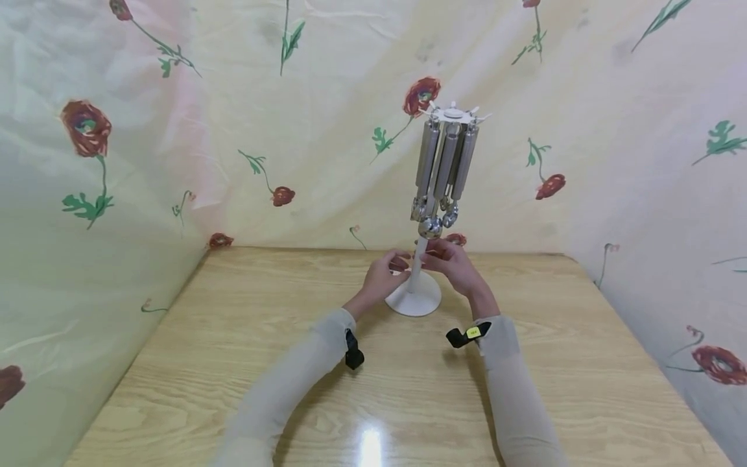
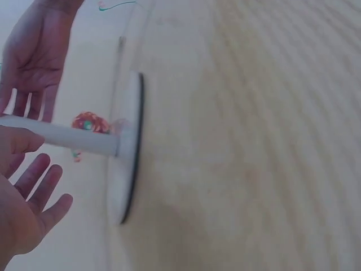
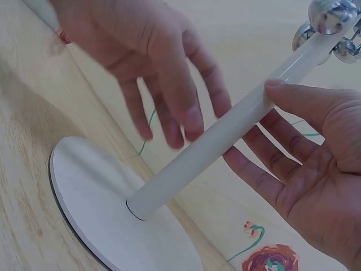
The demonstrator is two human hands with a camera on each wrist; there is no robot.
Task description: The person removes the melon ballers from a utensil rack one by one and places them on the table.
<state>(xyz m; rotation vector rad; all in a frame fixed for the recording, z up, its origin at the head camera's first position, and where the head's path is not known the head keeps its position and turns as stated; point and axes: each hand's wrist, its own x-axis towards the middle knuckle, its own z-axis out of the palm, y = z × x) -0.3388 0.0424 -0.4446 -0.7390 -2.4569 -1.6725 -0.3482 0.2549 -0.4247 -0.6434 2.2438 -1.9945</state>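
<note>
A white stand with a round base stands on the wooden table, its pole rising from the middle. From the spoked white ring at its top hang several grey-handled pieces with shiny rounded metal ends. My right hand holds the pole below the metal ends, thumb in front and fingers behind. On the other side, my left hand is close to the pole with its fingers loosely bent and parted; in the left wrist view its thumb overlaps the pole. Whether it touches is unclear.
The wooden table ends at the back against a pale cloth printed with red flowers, which also hangs at both sides. Black straps with small devices sit on the left wrist and right wrist.
</note>
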